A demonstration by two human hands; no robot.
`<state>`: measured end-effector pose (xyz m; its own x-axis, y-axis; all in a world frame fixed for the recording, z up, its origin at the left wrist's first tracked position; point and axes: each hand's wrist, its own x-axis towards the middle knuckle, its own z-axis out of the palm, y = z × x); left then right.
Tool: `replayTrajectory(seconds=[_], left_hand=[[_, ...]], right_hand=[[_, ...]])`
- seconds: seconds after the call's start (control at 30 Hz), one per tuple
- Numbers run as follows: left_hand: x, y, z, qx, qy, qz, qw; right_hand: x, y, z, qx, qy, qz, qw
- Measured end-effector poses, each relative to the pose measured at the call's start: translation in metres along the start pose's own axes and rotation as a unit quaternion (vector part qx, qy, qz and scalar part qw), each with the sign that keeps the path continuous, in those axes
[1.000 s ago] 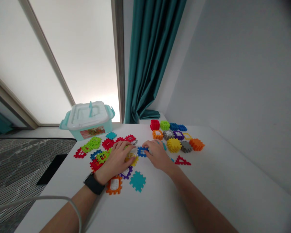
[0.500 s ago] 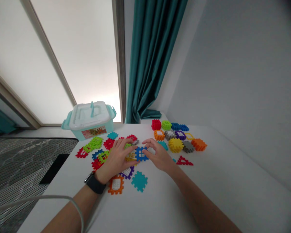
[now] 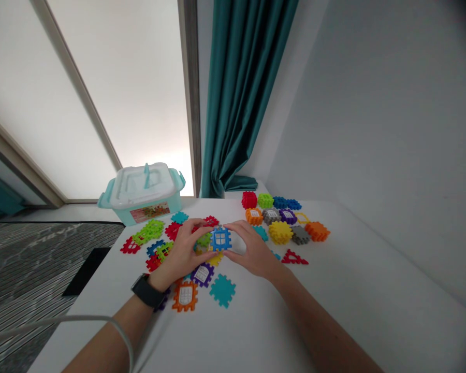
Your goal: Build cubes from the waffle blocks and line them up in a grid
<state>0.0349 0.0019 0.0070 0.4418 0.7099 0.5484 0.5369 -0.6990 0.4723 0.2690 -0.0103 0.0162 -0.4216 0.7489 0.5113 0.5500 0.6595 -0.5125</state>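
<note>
A blue square building block (image 3: 220, 239) with toothed edges and a window grid in its middle is held up over the white table. My left hand (image 3: 183, 255) pinches its left side between thumb and fingers. From the right, my right hand (image 3: 255, 249) grips the other side the same way. Beneath and beside the hands lie a purple window block (image 3: 202, 274), an orange window block (image 3: 185, 295) and a flat turquoise block (image 3: 222, 290). Yellow and lime blocks behind my left hand are partly hidden.
Lime blocks (image 3: 153, 230) and a red window block (image 3: 131, 245) lie at the left. Stacks of blocks, including a yellow one (image 3: 280, 232) and an orange one (image 3: 317, 231), stand at the right near a red triangle (image 3: 294, 257). A lidded turquoise box (image 3: 159, 199) sits at the back left.
The blue block has moved slightly up and left and turned to show a paler window grid. My left fingers now close on its left side, and my right hand has shifted with it.
</note>
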Motion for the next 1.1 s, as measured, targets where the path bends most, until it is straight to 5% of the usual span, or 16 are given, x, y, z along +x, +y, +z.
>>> replayTrajectory(seconds=[0.53, 0.77, 1.1], left_hand=[[0.002, 0.007, 0.001, 0.015, 0.035, -0.001, 0.999], [0.000, 0.012, 0.000, 0.071, -0.003, 0.036, 0.997], [0.003, -0.004, -0.012, 0.143, -0.015, 0.054, 0.988]], right_hand=[[0.000, 0.000, 0.003, -0.016, 0.036, -0.008, 0.999], [0.000, -0.003, 0.005, -0.025, 0.055, 0.007, 0.998], [0.000, 0.002, 0.004, 0.015, 0.008, -0.007, 1.000]])
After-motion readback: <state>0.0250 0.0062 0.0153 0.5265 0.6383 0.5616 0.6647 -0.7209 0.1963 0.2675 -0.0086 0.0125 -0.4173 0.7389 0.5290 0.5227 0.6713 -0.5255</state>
